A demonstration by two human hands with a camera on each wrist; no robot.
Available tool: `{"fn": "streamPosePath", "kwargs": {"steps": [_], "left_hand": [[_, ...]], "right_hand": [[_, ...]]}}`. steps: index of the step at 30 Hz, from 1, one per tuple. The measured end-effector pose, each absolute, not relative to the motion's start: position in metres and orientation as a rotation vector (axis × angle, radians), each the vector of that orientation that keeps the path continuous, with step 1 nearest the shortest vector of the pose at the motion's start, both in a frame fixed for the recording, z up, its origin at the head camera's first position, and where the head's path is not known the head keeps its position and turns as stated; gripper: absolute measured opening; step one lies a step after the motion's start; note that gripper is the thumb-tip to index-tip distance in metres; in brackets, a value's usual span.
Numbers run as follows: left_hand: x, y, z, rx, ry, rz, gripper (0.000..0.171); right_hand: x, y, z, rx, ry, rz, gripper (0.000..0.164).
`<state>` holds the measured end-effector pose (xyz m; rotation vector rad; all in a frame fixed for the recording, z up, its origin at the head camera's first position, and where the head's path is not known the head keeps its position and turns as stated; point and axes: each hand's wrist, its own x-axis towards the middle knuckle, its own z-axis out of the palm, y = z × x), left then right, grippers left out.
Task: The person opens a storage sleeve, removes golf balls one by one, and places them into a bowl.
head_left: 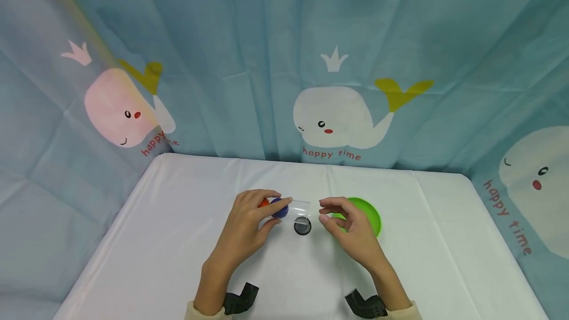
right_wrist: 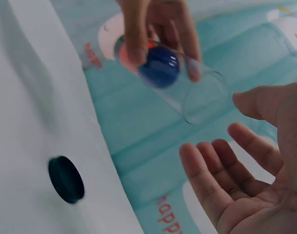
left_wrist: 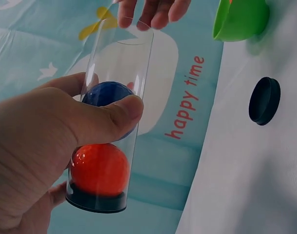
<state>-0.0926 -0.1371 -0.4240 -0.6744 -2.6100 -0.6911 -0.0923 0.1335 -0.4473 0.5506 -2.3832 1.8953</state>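
Observation:
A clear tube (left_wrist: 120, 61) with a black base is gripped by my left hand (head_left: 243, 223), its thumb lying across the side. Inside it, a blue ball (right_wrist: 160, 68) rests against an orange-red ball (left_wrist: 101, 170) at the base end. The tube's other end has no cap and faces right. Just beyond that end is my right hand (head_left: 354, 228), fingers relaxed and apart, holding nothing. A round black cap (left_wrist: 264, 101) lies on the table below the tube.
Behind the right hand stands a green bowl (head_left: 372, 216), with a bit of orange showing inside in the left wrist view. A white cloth (head_left: 178, 191) covers the table. Blue curtains (head_left: 249, 112) with whale prints hang at the back and sides.

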Motion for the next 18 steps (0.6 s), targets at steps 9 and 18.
{"fn": "streamPosePath", "kwargs": {"steps": [9, 18], "left_hand": [[-0.091, -0.134, -0.419, -0.708, -2.553, -0.667, 0.059], [-0.09, -0.135, -0.416, -0.708, -2.526, -0.615, 0.06]], "right_hand": [[-0.09, 0.119, -0.449, 0.524, -2.371, 2.025, 0.035], [-0.09, 0.113, -0.451, 0.52, -2.324, 2.123, 0.035]]}}
